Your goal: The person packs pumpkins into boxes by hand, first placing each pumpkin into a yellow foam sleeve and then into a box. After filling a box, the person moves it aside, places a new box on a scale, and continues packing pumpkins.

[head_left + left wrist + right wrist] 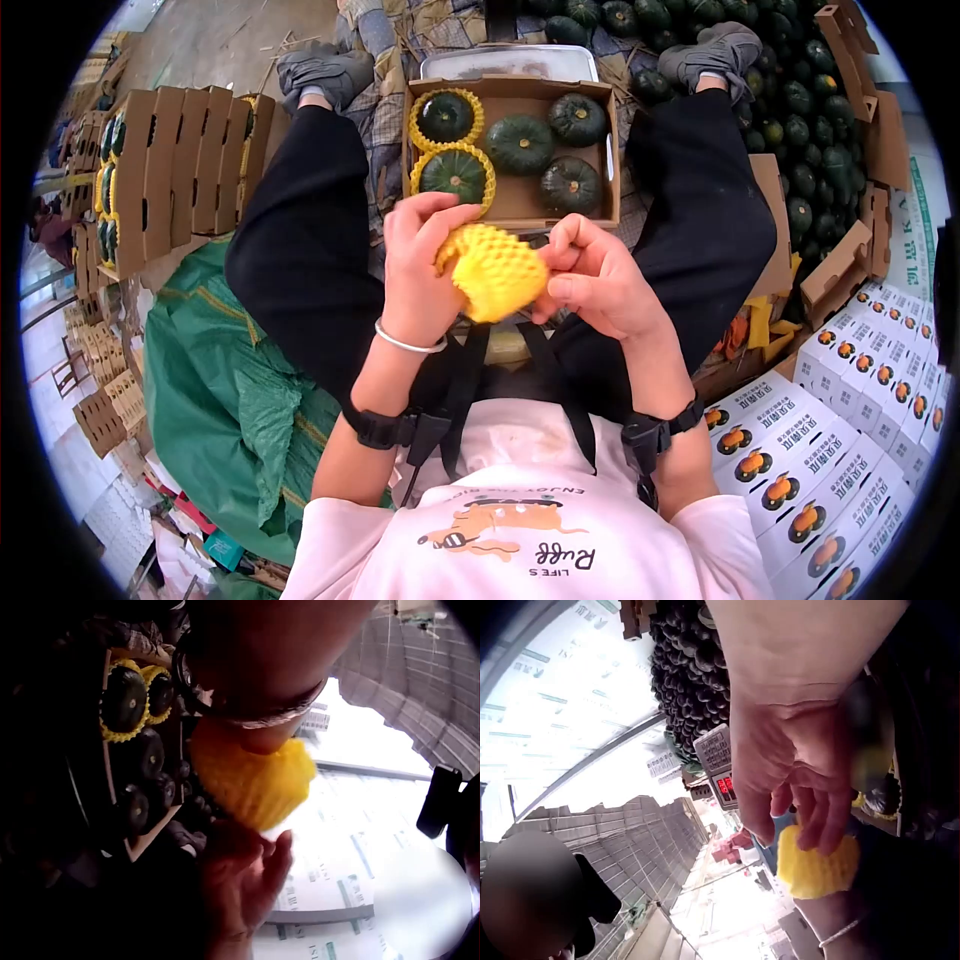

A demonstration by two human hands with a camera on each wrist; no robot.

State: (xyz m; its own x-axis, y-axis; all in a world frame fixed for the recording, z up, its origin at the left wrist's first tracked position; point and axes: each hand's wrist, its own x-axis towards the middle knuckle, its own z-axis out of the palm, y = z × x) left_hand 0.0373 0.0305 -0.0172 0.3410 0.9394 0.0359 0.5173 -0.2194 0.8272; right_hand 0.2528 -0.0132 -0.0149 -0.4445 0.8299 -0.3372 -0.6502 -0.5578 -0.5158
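In the head view a yellow foam net sleeve [497, 280] is held up between both hands, over the near edge of a cardboard box [515, 92]. My left hand [428, 262] grips its left side, fingers curled at the upper edge. My right hand [605, 278] pinches the right end with thumb and fingers; in the right wrist view its fingertips overlap the foam net [817, 864]. Inside the box are several dark green squashes. Two at the left, a far squash [446, 117] and a near squash [453, 176], wear yellow foam nets; the others, such as the middle squash [520, 144], are bare.
A digital scale [718, 769] and its metal platform [508, 64] lie beyond the box. Loose squashes [800, 130] are heaped at the far right. White printed cartons [800, 490] lie at the near right. Stacked brown boxes [180, 165] and a green tarp [220, 400] occupy the left.
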